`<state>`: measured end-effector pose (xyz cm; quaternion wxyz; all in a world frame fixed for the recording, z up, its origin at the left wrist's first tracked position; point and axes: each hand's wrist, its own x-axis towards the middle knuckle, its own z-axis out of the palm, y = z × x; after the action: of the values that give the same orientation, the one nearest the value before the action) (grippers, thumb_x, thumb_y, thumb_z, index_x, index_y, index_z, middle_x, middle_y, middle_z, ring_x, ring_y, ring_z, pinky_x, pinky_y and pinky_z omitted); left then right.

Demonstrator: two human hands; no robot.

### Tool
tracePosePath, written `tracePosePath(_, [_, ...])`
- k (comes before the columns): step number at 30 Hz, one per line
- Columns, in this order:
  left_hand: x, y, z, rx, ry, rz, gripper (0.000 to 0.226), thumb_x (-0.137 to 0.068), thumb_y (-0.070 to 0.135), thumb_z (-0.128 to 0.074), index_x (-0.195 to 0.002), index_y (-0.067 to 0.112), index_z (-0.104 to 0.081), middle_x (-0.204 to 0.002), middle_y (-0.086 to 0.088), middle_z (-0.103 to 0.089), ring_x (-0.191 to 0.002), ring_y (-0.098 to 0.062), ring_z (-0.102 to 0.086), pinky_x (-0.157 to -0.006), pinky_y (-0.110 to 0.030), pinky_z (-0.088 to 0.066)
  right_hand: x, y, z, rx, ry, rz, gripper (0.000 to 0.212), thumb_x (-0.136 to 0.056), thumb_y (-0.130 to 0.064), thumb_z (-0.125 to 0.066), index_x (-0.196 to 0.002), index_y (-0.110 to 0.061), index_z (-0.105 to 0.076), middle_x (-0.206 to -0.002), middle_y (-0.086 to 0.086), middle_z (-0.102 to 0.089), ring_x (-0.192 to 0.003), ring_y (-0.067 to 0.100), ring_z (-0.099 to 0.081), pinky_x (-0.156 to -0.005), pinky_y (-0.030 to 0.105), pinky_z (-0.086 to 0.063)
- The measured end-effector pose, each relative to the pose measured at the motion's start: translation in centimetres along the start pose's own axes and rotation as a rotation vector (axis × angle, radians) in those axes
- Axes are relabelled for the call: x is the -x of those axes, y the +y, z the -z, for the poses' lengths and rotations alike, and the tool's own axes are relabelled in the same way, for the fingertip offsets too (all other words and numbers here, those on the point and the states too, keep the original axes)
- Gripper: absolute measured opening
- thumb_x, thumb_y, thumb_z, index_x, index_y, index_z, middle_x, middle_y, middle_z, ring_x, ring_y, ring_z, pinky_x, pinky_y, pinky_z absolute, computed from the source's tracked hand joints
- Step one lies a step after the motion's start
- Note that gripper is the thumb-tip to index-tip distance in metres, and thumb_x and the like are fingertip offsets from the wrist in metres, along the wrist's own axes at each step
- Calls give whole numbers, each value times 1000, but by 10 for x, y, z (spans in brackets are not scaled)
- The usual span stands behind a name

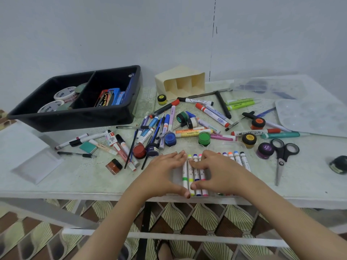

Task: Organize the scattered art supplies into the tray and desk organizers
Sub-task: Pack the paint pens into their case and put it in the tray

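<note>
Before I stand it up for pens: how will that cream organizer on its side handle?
The cream organizer looks like hollow, empty plastic, so probably light and stiff. Its flat sides suggest it would slide, not roll, when pushed.

Table [84,182]: pale mottled top, white front edge
Back left: black tray [75,119] with two compartments
Back middle: cream organizer [165,79] on its side, openings toward the front
Middle: scattered pens [159,126], tape rolls [183,117], green paint pot [204,138], blue paint pot [170,138]
Front: row of markers [196,173] side by side near the edge
Right: scissors [281,156], purple paint pot [265,150], clear palette [315,117]
Left: white dish [35,166], teal eraser [88,147]
</note>
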<state>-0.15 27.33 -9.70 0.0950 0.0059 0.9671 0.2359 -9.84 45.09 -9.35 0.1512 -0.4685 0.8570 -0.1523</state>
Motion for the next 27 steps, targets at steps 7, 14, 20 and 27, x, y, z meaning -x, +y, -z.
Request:
tracePosePath(7, [3,1,4,-47,-104,-4,102,-70,76,-55,-149,32,-9,-147,27,3,-135,10,4,-112,-26,6,0,1,-1,-12,10,-2,69,-75,-63,-62,-136,-36,-46,-83,-17,-30,-77,7,-38,-56,20,-25])
tracePosePath(14, [5,-1,3,110,-126,-16,67,-94,38,-51,-149,29,-13,-148,26,-1,-141,3,-1,-118,-30,-2,0,2,-2,-23,12,0,68,-74,-63,-62,-135,-35,-47,-83,-15,-32,-76,7,-39,-56,20,-25])
tracePosePath(20, [4,-7,1,83,-71,-44,77,-87,45,-61,-148,31,-15,-148,29,-3,-141,3,-5,-117,-27,-7,0,1,-1,-5,-1,-2,71,-75,-63,-62,-137,-35,-44,-83,-15,-30,-81,10,-41,-60,27,-29])
tracePosePath(27, [0,-2,1,-43,-43,-3,82,-83,54,-60,-148,35,-14,-149,29,-2,-141,2,-8,-114,-28,-4,1,-1,1,-9,0,2,68,-76,-62,-61,-136,-35,-46,-82,-16,-29,-80,10,-40,-59,26,-27])
